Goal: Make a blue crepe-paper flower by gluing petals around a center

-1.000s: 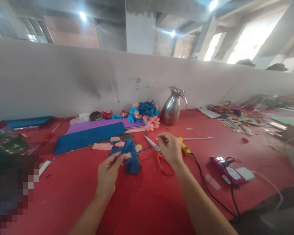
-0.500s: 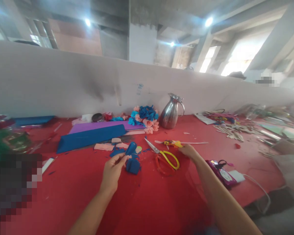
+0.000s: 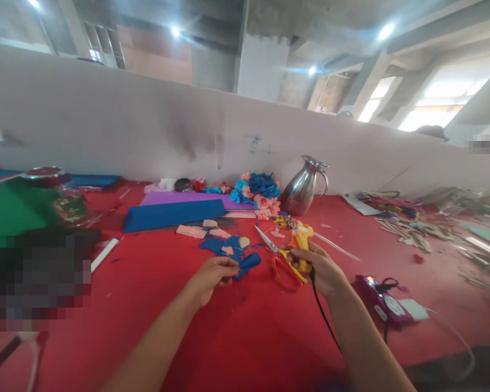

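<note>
Between the fingertips of my left hand [image 3: 217, 275] is a curled piece of dark blue paper [image 3: 251, 262]. My right hand [image 3: 320, 265] is wrapped around the handle of a yellow glue gun [image 3: 303, 239], whose black cord runs down past my wrist. A clear glue stick [image 3: 337, 246] lies behind the gun, and I cannot tell if it is joined to it. Scissors [image 3: 286, 272] with red and yellow handles lie on the red table [image 3: 237, 337] between my hands, partly behind my right fingers. Blue paper scraps [image 3: 215, 246] and pink paper pieces [image 3: 191, 232] are scattered beyond my left hand.
A metal jug [image 3: 304, 188] stands by the low wall, beside blue and pink paper flowers [image 3: 261, 190]. Folded blue paper [image 3: 173, 214] lies over purple sheets. A purple power strip [image 3: 381, 302] with a white plug is at right. A clear jar [image 3: 69, 204] stands at left.
My right hand has picked up the yellow glue gun and brought it closer, its cord now showing. My left hand has drawn the blue paper piece off the scraps. The view has shifted left.
</note>
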Available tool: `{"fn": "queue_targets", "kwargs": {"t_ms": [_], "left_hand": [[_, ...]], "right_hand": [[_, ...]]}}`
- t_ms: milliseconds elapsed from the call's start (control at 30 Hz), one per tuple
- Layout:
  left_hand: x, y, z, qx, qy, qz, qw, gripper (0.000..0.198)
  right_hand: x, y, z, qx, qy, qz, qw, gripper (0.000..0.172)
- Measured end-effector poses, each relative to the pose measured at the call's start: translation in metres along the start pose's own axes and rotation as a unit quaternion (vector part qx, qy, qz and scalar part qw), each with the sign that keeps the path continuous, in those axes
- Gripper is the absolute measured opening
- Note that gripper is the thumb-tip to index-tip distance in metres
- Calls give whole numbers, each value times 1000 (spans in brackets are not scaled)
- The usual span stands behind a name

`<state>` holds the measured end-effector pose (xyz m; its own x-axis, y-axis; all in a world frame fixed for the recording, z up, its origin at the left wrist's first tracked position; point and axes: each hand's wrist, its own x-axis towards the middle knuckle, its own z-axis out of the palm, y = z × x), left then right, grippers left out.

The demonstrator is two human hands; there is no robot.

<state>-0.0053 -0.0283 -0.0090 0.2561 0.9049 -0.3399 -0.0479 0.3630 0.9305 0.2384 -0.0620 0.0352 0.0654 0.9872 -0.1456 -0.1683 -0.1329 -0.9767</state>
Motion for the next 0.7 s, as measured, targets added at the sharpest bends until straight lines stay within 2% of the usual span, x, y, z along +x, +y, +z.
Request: {"fn": "queue_targets", "kwargs": {"t_ms": [100, 233, 367, 467, 700], "left_hand": [[-3, -3, 3, 105, -39, -12, 994, 10], [-1, -10, 4, 171, -54, -5, 984, 7], [0, -11, 6, 189, -39, -5, 981, 6], [-2, -9, 8, 192, -30, -8, 981, 6], [-2, -9, 10, 193, -28, -7, 981, 6]], "right_hand": [[-21, 14, 0, -77, 13, -27, 997, 34], [-48, 41, -6, -202, 39, -34, 978, 30], [-71, 63, -5, -266, 28, -43, 963, 20], [-81, 75, -1, -312, 28, -55, 948, 22], [-82, 79, 9, -388, 25, -69, 919, 22]]}}
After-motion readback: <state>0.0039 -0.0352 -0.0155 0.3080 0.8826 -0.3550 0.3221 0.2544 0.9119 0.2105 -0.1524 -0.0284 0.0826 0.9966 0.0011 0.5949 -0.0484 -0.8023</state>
